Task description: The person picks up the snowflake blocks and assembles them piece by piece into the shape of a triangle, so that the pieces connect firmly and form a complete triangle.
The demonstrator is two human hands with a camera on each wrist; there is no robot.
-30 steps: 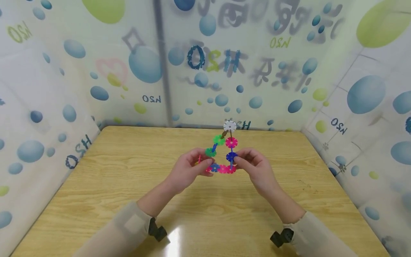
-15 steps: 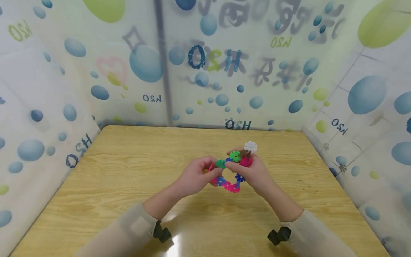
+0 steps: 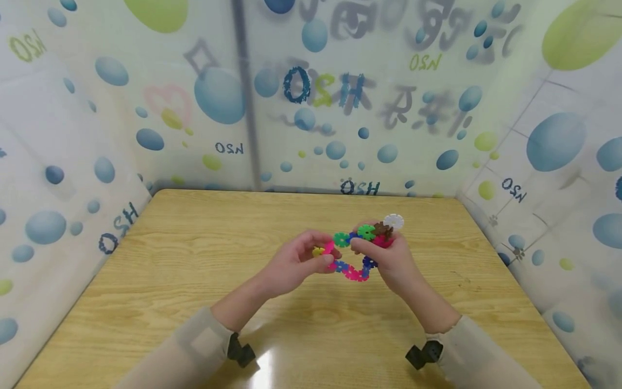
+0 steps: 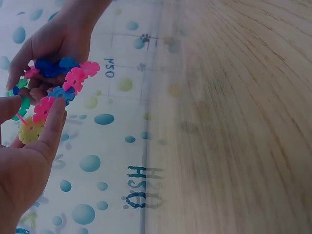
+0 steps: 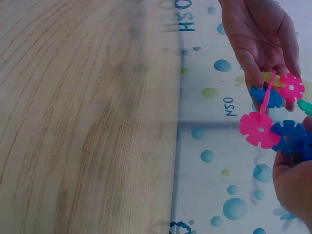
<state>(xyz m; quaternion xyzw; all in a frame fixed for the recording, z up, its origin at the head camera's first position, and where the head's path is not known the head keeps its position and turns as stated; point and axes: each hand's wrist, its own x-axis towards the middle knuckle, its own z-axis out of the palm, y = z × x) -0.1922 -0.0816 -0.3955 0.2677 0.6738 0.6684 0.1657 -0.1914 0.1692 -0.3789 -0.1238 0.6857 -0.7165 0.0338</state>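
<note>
Notched plastic snowflake discs are slotted together into a loop (image 3: 356,274), held above the table by both hands. My left hand (image 3: 293,265) pinches the loop's left end, at pink discs and a yellow disc (image 4: 31,130) between thumb and fingers. My right hand (image 3: 394,265) grips the right side, its thumb over dark blue discs; its palm hides part of the loop. Green discs (image 3: 341,240), brown discs (image 3: 383,230) and a white disc (image 3: 393,221) show along the top. A blue disc (image 5: 288,137) joins a pink disc (image 5: 258,130) near my right fingertips.
A wooden table (image 3: 204,254) lies beneath the hands. Behind it and on both sides hang cloth walls (image 3: 311,146) printed with blue and green drops. Dark wrist cameras sit on both sleeves.
My right hand has shifted its grip from the dark blue disc up around the upper right discs. The white disc has tipped down and to the right; the left hand keeps hold.
</note>
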